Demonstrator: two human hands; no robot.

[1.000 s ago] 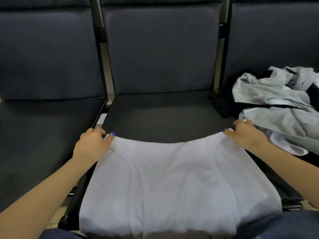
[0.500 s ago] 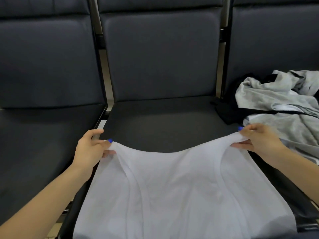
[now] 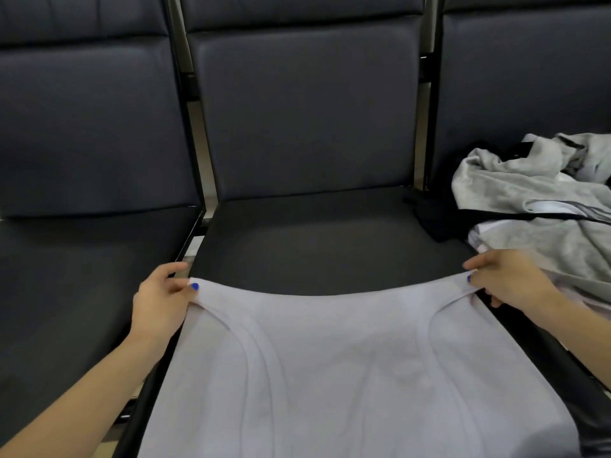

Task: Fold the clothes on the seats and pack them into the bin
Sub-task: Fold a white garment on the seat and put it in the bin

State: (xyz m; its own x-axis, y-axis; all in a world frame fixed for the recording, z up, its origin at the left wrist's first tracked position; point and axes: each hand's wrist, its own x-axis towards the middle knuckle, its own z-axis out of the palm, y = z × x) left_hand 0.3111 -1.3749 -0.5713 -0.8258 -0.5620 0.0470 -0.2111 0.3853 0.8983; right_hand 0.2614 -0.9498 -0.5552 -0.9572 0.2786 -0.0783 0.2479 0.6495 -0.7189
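Both arms reaching forward over the middle seat (image 3: 330,246), wrists low, palms turned inward. Left hand (image 3: 158,302) pinching the near-left corner of the white garment (image 3: 347,368), thumb with blue nail on top, index finger stretched out toward the seat gap. Right hand (image 3: 509,282) pinching the opposite corner, thumb pressed over the band, other fingers (image 3: 496,302) curled underneath. Top edge pulled between the two hands, sagging in a shallow curve across the seat. Garment spread over the front half of the seat, long axis running from the far edge back toward the body, far edge pointing at the backrest (image 3: 307,117). Curved seams running down each side. Lower end of the garment cut off at the bottom of the view, so full length and kind of garment hard to tell. Both forearms cut off at the frame edges too. On the right seat (image 3: 525,77), a crumpled pile (image 3: 542,206) of grey, white and black clothes, partly out of view at the right edge. Left seat (image 3: 82,259) beside it all, dark and padded
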